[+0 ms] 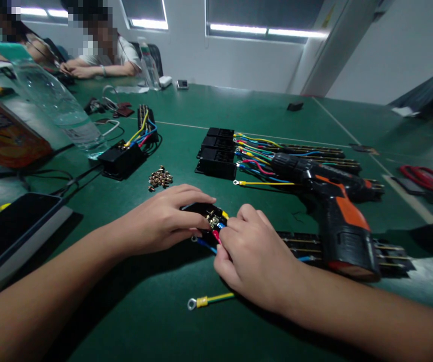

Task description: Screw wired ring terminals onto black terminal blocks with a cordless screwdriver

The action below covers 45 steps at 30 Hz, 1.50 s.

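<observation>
My left hand (171,216) wraps over a small black terminal box (197,207) with brass-coloured contacts, its fingers closed on the box. At its right end, my right hand (256,256) is closed in a pinch on coloured wires (217,234); red, blue and yellow ends show at the contacts. My fingers hide part of the wires and the box. A blue wire with a ring terminal (201,242) sticks out below the box. In front of my right hand lies a yellow-green wire (218,298) with a ring terminal. The wires lead toward a black strip (393,256) with brass bars.
A cordless drill (340,211) lies across the strips at right. Several wired black boxes (216,156) stand beyond. A pile of screws (160,178) lies left of them. Another wired box (120,160), a phone (16,231) and a bottle (58,105) are at left. People sit across the table.
</observation>
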### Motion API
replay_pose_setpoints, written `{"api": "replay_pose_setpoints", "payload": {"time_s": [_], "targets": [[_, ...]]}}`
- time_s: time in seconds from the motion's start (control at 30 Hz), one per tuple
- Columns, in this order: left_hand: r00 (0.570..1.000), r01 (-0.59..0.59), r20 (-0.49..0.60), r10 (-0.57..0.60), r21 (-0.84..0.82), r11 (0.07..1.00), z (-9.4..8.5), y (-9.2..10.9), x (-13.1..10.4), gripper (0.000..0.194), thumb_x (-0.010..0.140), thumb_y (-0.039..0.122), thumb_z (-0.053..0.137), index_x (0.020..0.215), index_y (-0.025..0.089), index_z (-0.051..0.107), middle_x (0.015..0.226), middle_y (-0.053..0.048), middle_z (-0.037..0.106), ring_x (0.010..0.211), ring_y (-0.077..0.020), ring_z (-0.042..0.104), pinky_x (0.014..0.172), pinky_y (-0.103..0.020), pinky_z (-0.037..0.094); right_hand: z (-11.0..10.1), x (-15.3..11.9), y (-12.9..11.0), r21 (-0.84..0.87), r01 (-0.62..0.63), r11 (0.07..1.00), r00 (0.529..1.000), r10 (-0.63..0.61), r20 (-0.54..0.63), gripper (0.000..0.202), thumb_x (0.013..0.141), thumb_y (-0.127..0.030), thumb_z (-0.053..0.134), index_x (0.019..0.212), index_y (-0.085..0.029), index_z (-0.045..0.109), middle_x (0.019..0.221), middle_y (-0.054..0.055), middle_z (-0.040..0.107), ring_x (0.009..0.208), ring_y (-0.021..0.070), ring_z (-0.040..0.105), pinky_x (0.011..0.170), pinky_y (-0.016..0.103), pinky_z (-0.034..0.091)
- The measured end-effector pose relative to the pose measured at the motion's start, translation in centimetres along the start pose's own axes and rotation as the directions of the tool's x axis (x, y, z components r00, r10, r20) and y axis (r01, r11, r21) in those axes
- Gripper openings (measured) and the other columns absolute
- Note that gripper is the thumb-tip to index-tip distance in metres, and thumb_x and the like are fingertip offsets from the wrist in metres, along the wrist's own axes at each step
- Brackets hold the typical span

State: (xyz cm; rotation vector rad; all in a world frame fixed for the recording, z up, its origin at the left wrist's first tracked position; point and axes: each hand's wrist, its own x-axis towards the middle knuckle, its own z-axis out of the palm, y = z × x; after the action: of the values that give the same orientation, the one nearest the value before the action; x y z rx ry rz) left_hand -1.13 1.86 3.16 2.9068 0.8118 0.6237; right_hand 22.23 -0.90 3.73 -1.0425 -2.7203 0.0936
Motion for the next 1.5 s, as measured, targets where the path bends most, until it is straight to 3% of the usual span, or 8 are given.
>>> {"api": "replay_pose_setpoints", "payload": {"time_s": [0.3,0.63,0.77,0.97,1.1,1.3,1.5], "targets": [[0.999,0.011,0.051,-0.011,0.002,1.0,-0.2,0.0,0.0,0.024,0.093,0.016,0.059,0.111,0.026,0.069,0.133,-0.011,0.057,0.118,-0.0255,0.056,0.098,-0.042,0.049,0.0,-0.1,0.0,0.009,-0.003,1.0,1.0,0.003,-0.002,0.021,0.088,-0.023,0.051,0.074,-0.018,0.065,0.077,0.007,0.066,0.083,0.0233,0.045,0.072,0.039,0.028],[0.995,0.069,0.077,-0.063,-0.085,0.994,-0.4,0.5,0.2,0.018,0.094,0.014,0.057,0.102,0.023,0.07,0.131,-0.009,0.055,0.119,-0.0221,0.054,0.099,-0.036,0.047,0.1,-0.3,-0.1,-0.057,-0.016,0.998,0.999,0.014,-0.042,0.019,0.088,-0.026,0.053,0.072,-0.021,0.064,0.076,0.004,0.066,0.083,0.0245,0.046,0.069,0.041,0.025],[0.995,0.074,0.078,-0.067,-0.094,0.993,-0.4,0.6,0.3,0.018,0.095,0.013,0.055,0.102,0.023,0.069,0.129,-0.009,0.054,0.118,-0.0215,0.053,0.098,-0.035,0.046,0.7,-0.6,-0.2,-0.181,0.034,0.983,0.988,-0.06,-0.139,0.017,0.087,-0.028,0.057,0.073,-0.021,0.062,0.074,0.005,0.063,0.082,0.0269,0.048,0.071,0.043,0.028],[0.992,0.087,0.095,-0.078,-0.096,0.992,-0.3,0.5,0.4,0.019,0.094,0.014,0.056,0.104,0.025,0.068,0.132,-0.009,0.053,0.12,-0.0227,0.053,0.1,-0.037,0.046,1.3,-1.2,-0.7,-0.382,0.102,0.918,0.937,-0.218,-0.273,0.017,0.088,-0.017,0.055,0.071,-0.021,0.057,0.069,0.005,0.058,0.072,0.025,0.048,0.07,0.042,0.029],[0.995,0.063,0.081,-0.057,-0.081,0.995,0.0,0.2,0.3,0.018,0.094,0.016,0.056,0.104,0.025,0.068,0.14,-0.009,0.05,0.128,-0.0257,0.049,0.106,-0.041,0.042,1.3,-1.3,-0.9,-0.406,0.099,0.909,0.932,-0.228,-0.282,0.019,0.089,-0.016,0.055,0.07,-0.021,0.056,0.068,0.005,0.058,0.069,0.0246,0.048,0.066,0.041,0.028],[0.989,0.098,0.117,-0.087,-0.092,0.991,0.1,0.2,0.3,0.019,0.097,0.02,0.053,0.106,0.027,0.069,0.127,-0.007,0.055,0.115,-0.0224,0.053,0.097,-0.037,0.045,1.4,-1.1,-1.0,-0.419,0.094,0.903,0.93,-0.23,-0.287,0.019,0.089,-0.017,0.055,0.07,-0.021,0.055,0.068,0.004,0.059,0.068,0.0242,0.05,0.065,0.041,0.029],[0.985,0.104,0.145,-0.09,-0.091,0.99,0.0,0.2,0.5,0.021,0.098,0.019,0.052,0.107,0.026,0.069,0.126,-0.008,0.054,0.116,-0.0226,0.051,0.096,-0.037,0.044,0.3,-1.2,-1.6,-0.425,0.02,0.905,0.945,-0.155,-0.288,0.018,0.091,-0.019,0.054,0.074,-0.021,0.057,0.068,0.003,0.058,0.064,0.0238,0.053,0.063,0.04,0.028]]}}
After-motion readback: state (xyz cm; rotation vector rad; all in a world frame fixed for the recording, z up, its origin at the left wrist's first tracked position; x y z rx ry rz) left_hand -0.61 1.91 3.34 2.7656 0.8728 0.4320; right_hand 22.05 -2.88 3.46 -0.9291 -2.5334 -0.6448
